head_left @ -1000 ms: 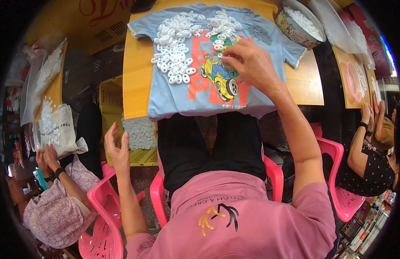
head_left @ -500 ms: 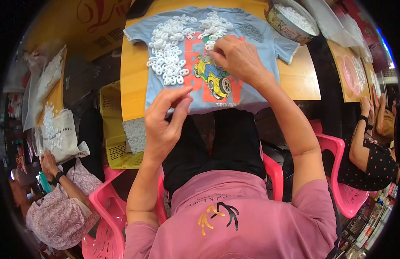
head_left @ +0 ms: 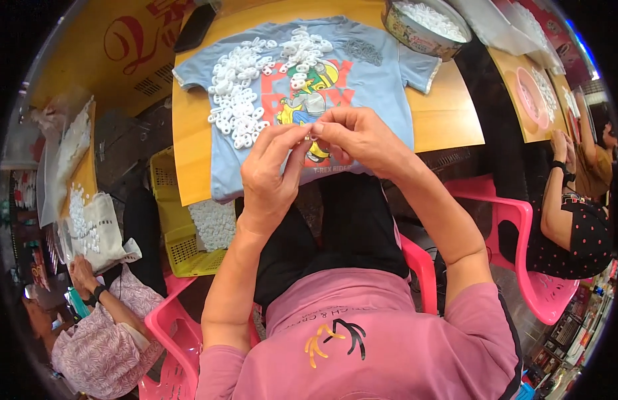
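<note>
My left hand and my right hand meet fingertip to fingertip above the lower part of a light blue T-shirt spread on the table. Thumbs and fingers of both are pinched together. A tiny whitish bit shows between them, too small to name. Beyond my left hand, a heap of white oval plastic pieces with two holes lies on the shirt. A smaller group of the same pieces sits farther back. Small dark grey pieces form a patch near the shirt's right shoulder.
A round tin of white pieces stands at the table's back right. At the back left is a black phone. A yellow basket is below the table's left edge. People sit at both sides, near pink chairs.
My right hand has come back from the smaller group of white pieces toward me. Its fingertips now meet those of my left hand. The view has shifted slightly.
</note>
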`<action>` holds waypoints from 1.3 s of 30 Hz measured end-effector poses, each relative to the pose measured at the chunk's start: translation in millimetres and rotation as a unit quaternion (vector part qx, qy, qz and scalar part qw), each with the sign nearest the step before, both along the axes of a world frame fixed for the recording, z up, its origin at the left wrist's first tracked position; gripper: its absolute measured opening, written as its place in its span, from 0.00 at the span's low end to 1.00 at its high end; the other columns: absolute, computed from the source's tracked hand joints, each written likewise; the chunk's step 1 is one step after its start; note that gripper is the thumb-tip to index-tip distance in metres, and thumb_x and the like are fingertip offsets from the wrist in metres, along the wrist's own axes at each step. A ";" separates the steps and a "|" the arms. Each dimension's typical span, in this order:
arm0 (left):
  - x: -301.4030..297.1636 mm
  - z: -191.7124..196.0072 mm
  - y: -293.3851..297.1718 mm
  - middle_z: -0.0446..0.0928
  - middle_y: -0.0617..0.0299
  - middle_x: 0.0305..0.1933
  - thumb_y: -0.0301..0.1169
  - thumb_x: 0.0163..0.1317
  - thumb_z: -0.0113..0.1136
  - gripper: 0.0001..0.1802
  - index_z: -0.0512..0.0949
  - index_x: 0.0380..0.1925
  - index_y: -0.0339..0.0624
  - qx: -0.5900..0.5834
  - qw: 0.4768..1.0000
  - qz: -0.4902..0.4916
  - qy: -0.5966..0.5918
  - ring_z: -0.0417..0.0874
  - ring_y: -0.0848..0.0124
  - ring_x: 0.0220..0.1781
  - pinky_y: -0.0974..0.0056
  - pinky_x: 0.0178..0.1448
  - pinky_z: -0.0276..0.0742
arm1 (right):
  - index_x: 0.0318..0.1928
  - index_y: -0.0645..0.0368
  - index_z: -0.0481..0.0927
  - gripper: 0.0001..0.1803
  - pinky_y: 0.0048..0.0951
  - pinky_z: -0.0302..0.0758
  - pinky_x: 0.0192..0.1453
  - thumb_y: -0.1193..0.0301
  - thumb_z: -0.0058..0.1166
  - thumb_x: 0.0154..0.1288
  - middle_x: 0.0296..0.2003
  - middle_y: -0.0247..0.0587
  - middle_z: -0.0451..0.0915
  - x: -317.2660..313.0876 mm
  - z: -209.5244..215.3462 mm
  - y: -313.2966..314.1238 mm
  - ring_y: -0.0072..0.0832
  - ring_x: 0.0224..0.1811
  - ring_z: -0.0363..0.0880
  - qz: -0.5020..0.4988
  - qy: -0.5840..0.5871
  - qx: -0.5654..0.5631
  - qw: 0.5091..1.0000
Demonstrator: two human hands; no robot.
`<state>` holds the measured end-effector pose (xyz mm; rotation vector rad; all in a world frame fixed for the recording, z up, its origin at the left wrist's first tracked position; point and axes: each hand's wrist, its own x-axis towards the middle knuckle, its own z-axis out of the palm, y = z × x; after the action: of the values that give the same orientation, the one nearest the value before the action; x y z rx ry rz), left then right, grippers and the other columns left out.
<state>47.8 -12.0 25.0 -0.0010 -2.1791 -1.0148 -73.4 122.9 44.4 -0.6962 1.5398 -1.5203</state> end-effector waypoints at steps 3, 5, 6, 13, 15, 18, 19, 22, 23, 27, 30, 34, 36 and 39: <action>1.7 0.4 2.8 0.79 0.55 0.38 0.16 0.55 0.64 0.12 0.79 0.40 0.36 0.008 1.000 0.009 0.004 0.82 0.65 0.35 0.65 0.38 0.78 | 0.36 0.62 0.80 0.16 0.17 0.67 0.25 0.60 0.52 0.72 0.26 0.26 0.75 4.0 -4.3 4.7 0.11 0.23 0.69 -0.006 0.074 -0.001 0.997; 1.6 1.4 3.3 0.79 0.55 0.36 0.17 0.56 0.64 0.09 0.79 0.37 0.36 0.056 0.998 0.006 -0.006 0.82 0.67 0.33 0.66 0.37 0.78 | 0.38 0.62 0.80 0.15 0.16 0.68 0.26 0.62 0.52 0.72 0.26 0.27 0.76 9.5 1.5 7.7 0.11 0.24 0.69 -0.030 0.092 0.000 0.995; 1.3 0.4 2.7 0.79 0.55 0.36 0.17 0.56 0.64 0.09 0.79 0.37 0.36 0.056 0.998 0.007 -0.007 0.82 0.67 0.33 0.66 0.37 0.78 | 0.39 0.63 0.80 0.13 0.16 0.68 0.27 0.64 0.53 0.72 0.27 0.27 0.77 10.3 3.2 8.4 0.11 0.24 0.70 -0.056 0.110 0.000 0.992; -3.4 0.5 6.5 0.79 0.59 0.35 0.19 0.59 0.63 0.07 0.79 0.38 0.36 0.189 0.979 -0.027 -0.071 0.81 0.72 0.35 0.69 0.38 0.77 | 0.42 0.64 0.79 0.09 0.16 0.69 0.28 0.71 0.57 0.68 0.29 0.29 0.77 6.0 -2.1 12.1 0.12 0.25 0.71 -0.063 0.131 -0.056 0.988; -6.2 2.8 9.7 0.79 0.60 0.36 0.20 0.61 0.62 0.07 0.79 0.39 0.35 0.237 0.966 -0.038 -0.093 0.81 0.75 0.36 0.70 0.39 0.77 | 0.42 0.65 0.79 0.09 0.16 0.70 0.29 0.71 0.58 0.68 0.29 0.30 0.77 2.8 -4.2 13.4 0.13 0.26 0.72 -0.081 0.102 -0.064 0.989; -12.1 5.8 11.8 0.79 0.63 0.38 0.22 0.63 0.61 0.07 0.78 0.41 0.34 0.361 0.927 -0.051 -0.093 0.80 0.78 0.38 0.72 0.40 0.77 | 0.42 0.65 0.78 0.08 0.16 0.70 0.29 0.71 0.57 0.68 0.29 0.31 0.77 2.0 -7.4 15.2 0.13 0.26 0.72 -0.095 0.109 -0.051 0.988; -14.1 5.8 11.7 0.79 0.64 0.39 0.22 0.64 0.61 0.08 0.78 0.42 0.34 0.380 0.918 -0.064 -0.090 0.80 0.79 0.38 0.73 0.41 0.76 | 0.42 0.65 0.78 0.08 0.16 0.70 0.29 0.71 0.57 0.68 0.29 0.31 0.77 0.7 -8.1 16.2 0.13 0.26 0.72 -0.096 0.108 -0.050 0.988; -20.3 9.4 14.5 0.80 0.64 0.40 0.23 0.64 0.61 0.08 0.77 0.43 0.34 0.415 0.901 -0.083 -0.089 0.79 0.80 0.38 0.74 0.42 0.75 | 0.42 0.65 0.78 0.08 0.17 0.70 0.30 0.71 0.56 0.69 0.29 0.30 0.76 -3.7 -10.0 18.6 0.12 0.26 0.71 -0.093 0.201 -0.013 0.975; -22.3 9.9 16.2 0.80 0.65 0.39 0.23 0.64 0.61 0.09 0.77 0.43 0.34 0.431 0.893 -0.089 -0.090 0.79 0.80 0.38 0.75 0.42 0.75 | 0.42 0.65 0.77 0.08 0.17 0.70 0.30 0.71 0.56 0.70 0.29 0.30 0.76 -5.1 -10.5 19.0 0.12 0.27 0.71 -0.102 0.199 -0.030 0.974; -28.9 0.4 17.9 0.77 0.64 0.42 0.23 0.64 0.61 0.09 0.77 0.44 0.35 0.475 0.868 -0.116 -0.084 0.78 0.80 0.41 0.75 0.44 0.74 | 0.42 0.65 0.76 0.09 0.17 0.70 0.30 0.70 0.54 0.71 0.29 0.30 0.76 -5.9 -14.2 18.4 0.13 0.27 0.71 -0.134 0.169 -0.062 0.975; -31.8 -5.5 20.4 0.74 0.63 0.45 0.21 0.63 0.61 0.10 0.78 0.45 0.36 0.453 0.878 -0.149 -0.049 0.77 0.79 0.43 0.75 0.45 0.73 | 0.42 0.64 0.76 0.08 0.17 0.69 0.30 0.70 0.52 0.72 0.28 0.30 0.76 -3.3 -12.8 20.7 0.13 0.26 0.72 -0.142 0.123 -0.079 0.979; -30.9 -9.2 27.6 0.74 0.61 0.45 0.17 0.58 0.64 0.12 0.80 0.43 0.38 0.348 0.928 -0.129 -0.019 0.77 0.74 0.43 0.70 0.46 0.74 | 0.42 0.64 0.76 0.09 0.17 0.70 0.29 0.70 0.51 0.72 0.28 0.30 0.77 0.8 -4.4 23.6 0.13 0.26 0.73 -0.141 0.066 -0.075 0.985; -34.2 -8.7 29.0 0.76 0.57 0.42 0.16 0.54 0.65 0.15 0.79 0.43 0.37 0.115 0.991 -0.059 0.023 0.79 0.68 0.42 0.68 0.44 0.76 | 0.41 0.64 0.75 0.08 0.16 0.69 0.28 0.70 0.51 0.72 0.28 0.30 0.77 1.7 -5.5 25.2 0.12 0.25 0.73 -0.155 0.019 -0.065 0.986; -41.1 -9.6 31.0 0.77 0.54 0.40 0.13 0.51 0.65 0.18 0.79 0.43 0.37 0.061 0.995 -0.045 0.062 0.80 0.65 0.39 0.66 0.38 0.78 | 0.41 0.63 0.75 0.07 0.16 0.69 0.26 0.71 0.50 0.71 0.29 0.29 0.77 -3.4 -8.7 22.9 0.12 0.25 0.73 -0.173 0.025 -0.036 0.984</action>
<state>6.7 19.1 15.5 -0.1027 -2.0173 -1.1655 -76.8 145.8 35.7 -0.5297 1.7165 -1.8326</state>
